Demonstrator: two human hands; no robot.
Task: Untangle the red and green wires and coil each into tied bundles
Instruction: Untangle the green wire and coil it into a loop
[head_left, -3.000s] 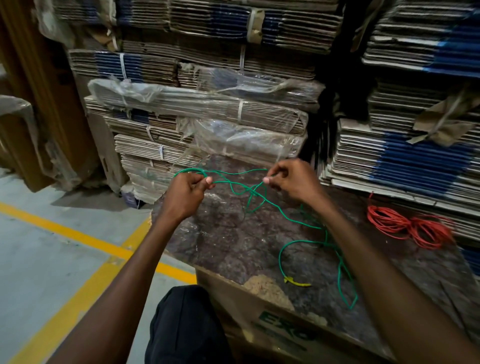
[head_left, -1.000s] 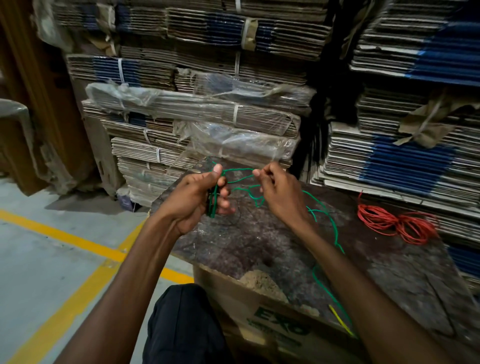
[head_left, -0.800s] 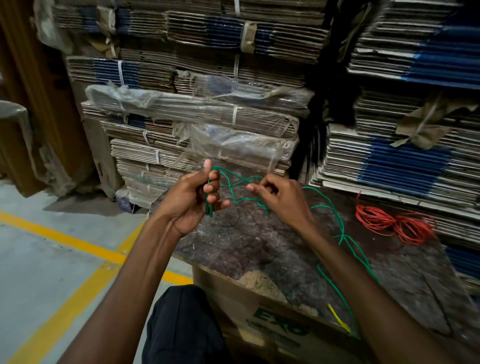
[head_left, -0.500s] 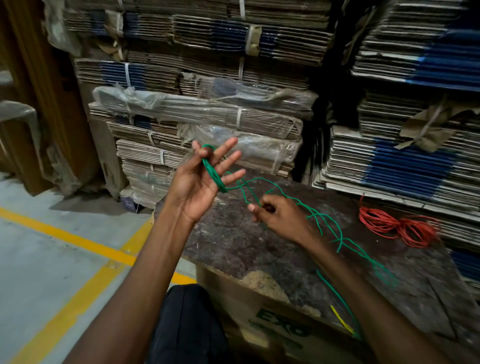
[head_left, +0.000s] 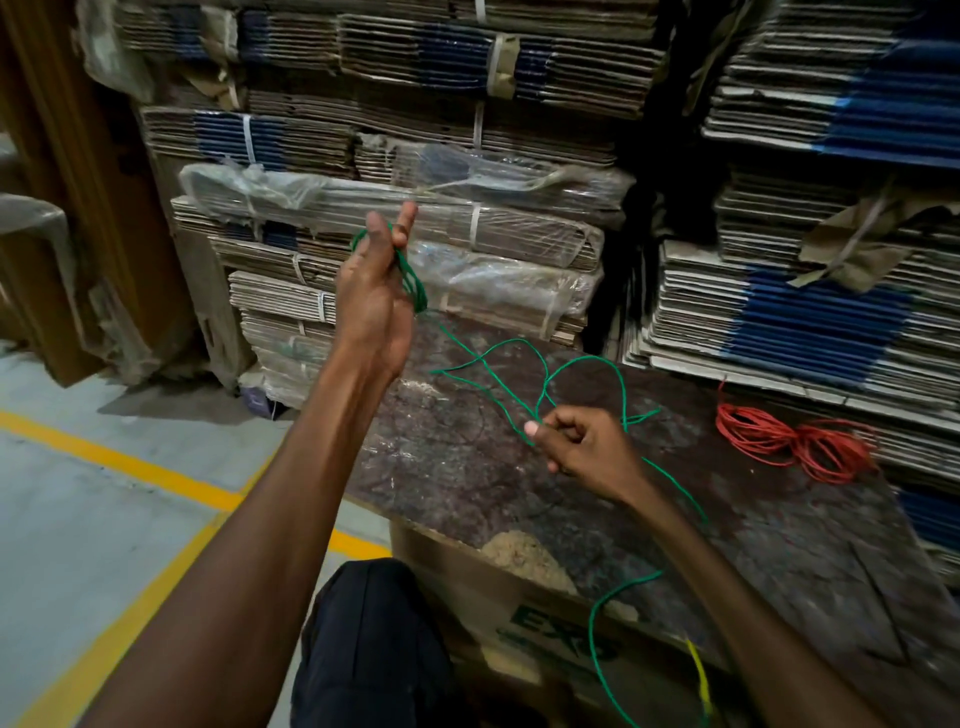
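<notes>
Legible writing is limited to green letters on the front face of the brown cardboard box (head_left: 524, 618) at 6 o'clock; they appear to read "EXO", though the right arm partly covers them.

The left hand (head_left: 375, 296) is raised at 11 o'clock, fingers extended upward, with several turns of the thin green wire (head_left: 519, 400) looped around them and gripped against the palm. The right hand (head_left: 584, 449) is lower, at centre, closed in a pinch on a single strand of the same wire. Between the hands the wire runs in loose arcs over the dark mottled work surface (head_left: 457, 457); past the right hand it trails to 5 o'clock and drops over the near edge, next to a short yellow piece (head_left: 698, 675).

The coiled red wire (head_left: 795, 441) lies at 3 o'clock, well apart from both hands — close to the stacked flattened cartons (head_left: 810, 322) bordering the surface's far side.

Open grey floor with yellow line markings (head_left: 130, 470) lies at 8 o'clock.
</notes>
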